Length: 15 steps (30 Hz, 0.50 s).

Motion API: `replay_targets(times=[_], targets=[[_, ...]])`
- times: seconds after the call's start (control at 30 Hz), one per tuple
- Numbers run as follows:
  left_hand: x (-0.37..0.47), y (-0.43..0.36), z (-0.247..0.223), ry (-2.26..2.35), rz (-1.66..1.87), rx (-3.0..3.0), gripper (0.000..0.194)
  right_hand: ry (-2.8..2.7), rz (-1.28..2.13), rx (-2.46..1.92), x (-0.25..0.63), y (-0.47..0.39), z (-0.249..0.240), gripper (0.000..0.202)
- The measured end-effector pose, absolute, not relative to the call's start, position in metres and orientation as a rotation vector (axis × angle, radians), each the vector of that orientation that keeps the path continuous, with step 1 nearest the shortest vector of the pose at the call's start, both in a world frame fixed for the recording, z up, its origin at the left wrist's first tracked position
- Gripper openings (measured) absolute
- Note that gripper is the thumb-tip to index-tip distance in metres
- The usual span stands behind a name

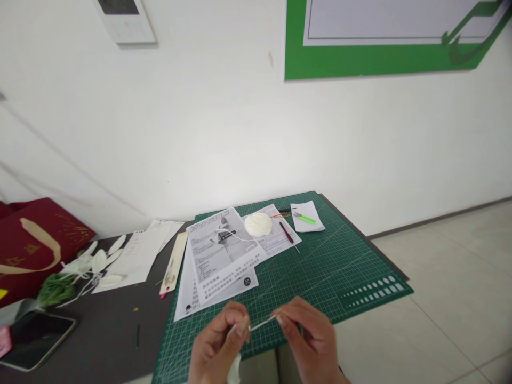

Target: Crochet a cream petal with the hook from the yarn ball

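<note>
A short taut length of white yarn [262, 323] runs between my two hands, low over the front edge of the green cutting mat. My left hand [220, 341] pinches one end of it between thumb and fingertips. A small white piece [234, 370], perhaps crocheted, hangs below that hand, mostly hidden by it. On the other end, the thumb and forefinger of my right hand [308, 338] are closed. Farther back, a ball of white yarn [258, 224] rests on printed sheets [228, 250]. Beside it lies a dark red-handled tool [286, 232] with a thin metal shaft.
The green cutting mat [320, 272] covers the table's right part. A bright green craft knife [304, 218] lies on white paper [314, 226]. Leftward are a ruler-like strip [174, 264], white leaf-shaped pieces [100, 260], green yarn [58, 289], a phone [38, 338] and a red bag [40, 234].
</note>
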<state>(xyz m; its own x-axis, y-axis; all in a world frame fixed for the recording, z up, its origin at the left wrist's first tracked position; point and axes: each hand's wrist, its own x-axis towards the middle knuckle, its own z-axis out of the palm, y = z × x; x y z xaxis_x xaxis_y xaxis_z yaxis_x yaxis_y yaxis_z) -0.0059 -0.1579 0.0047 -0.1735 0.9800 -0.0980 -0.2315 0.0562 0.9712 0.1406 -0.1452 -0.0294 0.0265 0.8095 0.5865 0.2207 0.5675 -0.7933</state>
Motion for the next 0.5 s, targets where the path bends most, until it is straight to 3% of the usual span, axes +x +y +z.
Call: replay_targets(times=[0.17,0.23,0.37,0.5], targets=[[-0.012,-0.158,0.012,1.304,1.287,1.287,0.019,-1.872,-0.033,-0.812,0.16,-0.146,-0.002,0.017],[-0.014,-0.157,0.018,1.255,1.218,1.373,0.019,-1.972,-0.097,-0.831,0.162,-0.138,0.011,0.015],[-0.019,-0.151,0.028,1.054,1.142,1.336,0.021,-2.012,0.384,-0.828,0.161,-0.107,0.026,0.019],[-0.02,-0.144,0.028,0.981,1.196,1.221,0.025,-1.841,0.929,-0.833,0.143,-0.097,0.005,0.021]])
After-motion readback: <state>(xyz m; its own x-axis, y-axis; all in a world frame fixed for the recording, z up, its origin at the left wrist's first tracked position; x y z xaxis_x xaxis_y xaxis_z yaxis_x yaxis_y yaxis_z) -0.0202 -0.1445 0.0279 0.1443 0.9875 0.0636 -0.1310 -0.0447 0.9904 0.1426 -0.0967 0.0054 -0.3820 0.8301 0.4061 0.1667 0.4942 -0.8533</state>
